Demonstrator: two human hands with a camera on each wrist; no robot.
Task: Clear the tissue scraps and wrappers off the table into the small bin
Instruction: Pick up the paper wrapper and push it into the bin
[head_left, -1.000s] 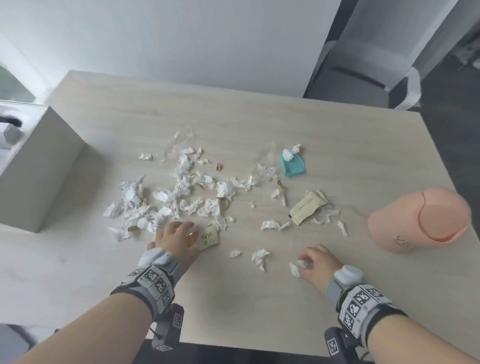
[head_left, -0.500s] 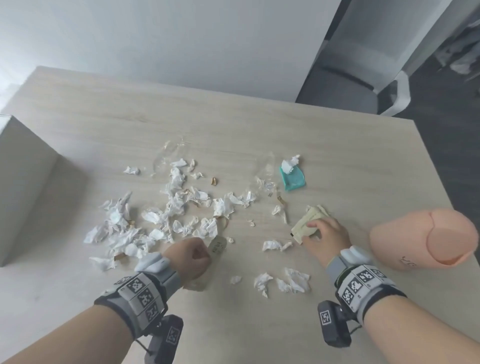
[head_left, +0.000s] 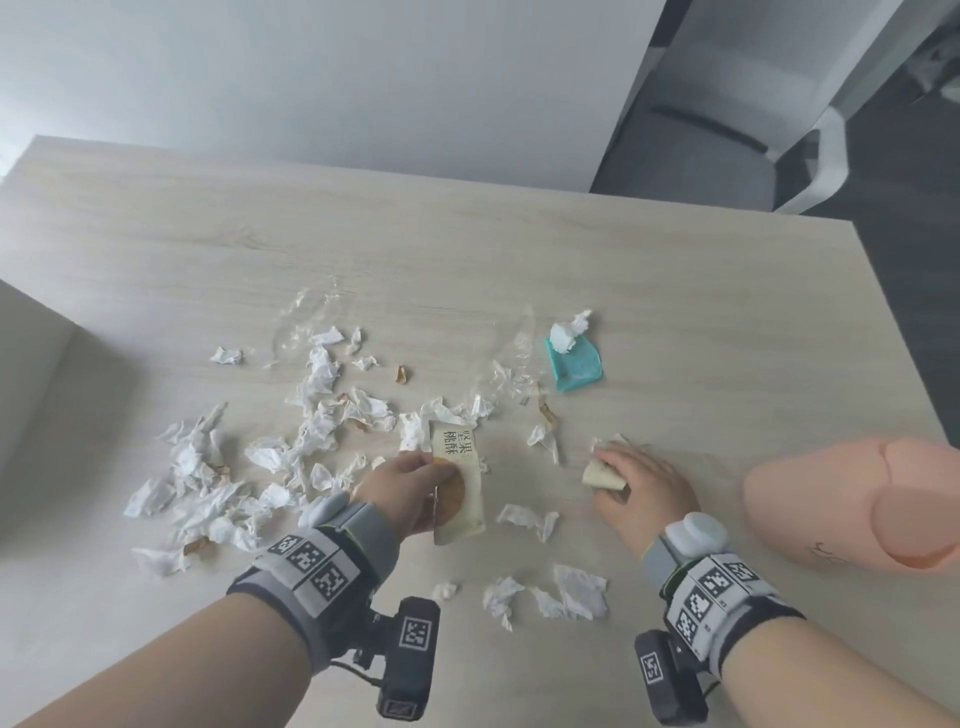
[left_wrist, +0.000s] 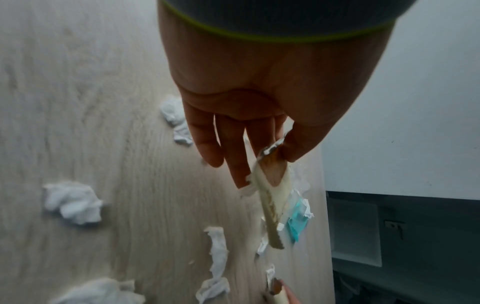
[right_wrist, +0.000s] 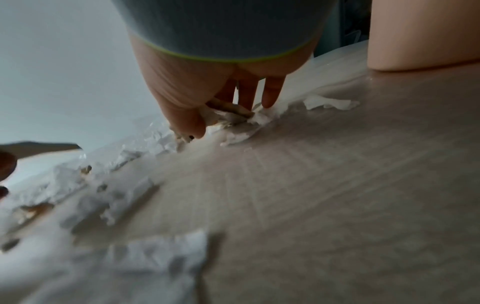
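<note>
My left hand (head_left: 415, 475) pinches a cream printed wrapper (head_left: 460, 486) between thumb and fingers, just above the table; the left wrist view shows this wrapper (left_wrist: 270, 197) hanging from the pinch. My right hand (head_left: 621, 470) curls round a crumpled beige wrapper (head_left: 600, 474) on the table, thumb and fingers (right_wrist: 271, 92) bunching the wrapper (right_wrist: 228, 115) with some tissue. The pink small bin (head_left: 852, 512) stands at the right edge, close beside the right hand. Several white tissue scraps (head_left: 208, 467) litter the left and middle. A teal wrapper (head_left: 577, 366) lies further back.
A grey box (head_left: 31, 374) stands at the table's left. More tissue scraps (head_left: 566, 597) lie near the front edge between my wrists. Clear plastic film (head_left: 306, 317) lies behind the pile. A grey chair (head_left: 727, 135) stands past the far right corner.
My left hand has picked the printed wrapper up off the table. My right hand left the front tissue scraps, reached forward to the beige wrapper and crumpled it in its fingers.
</note>
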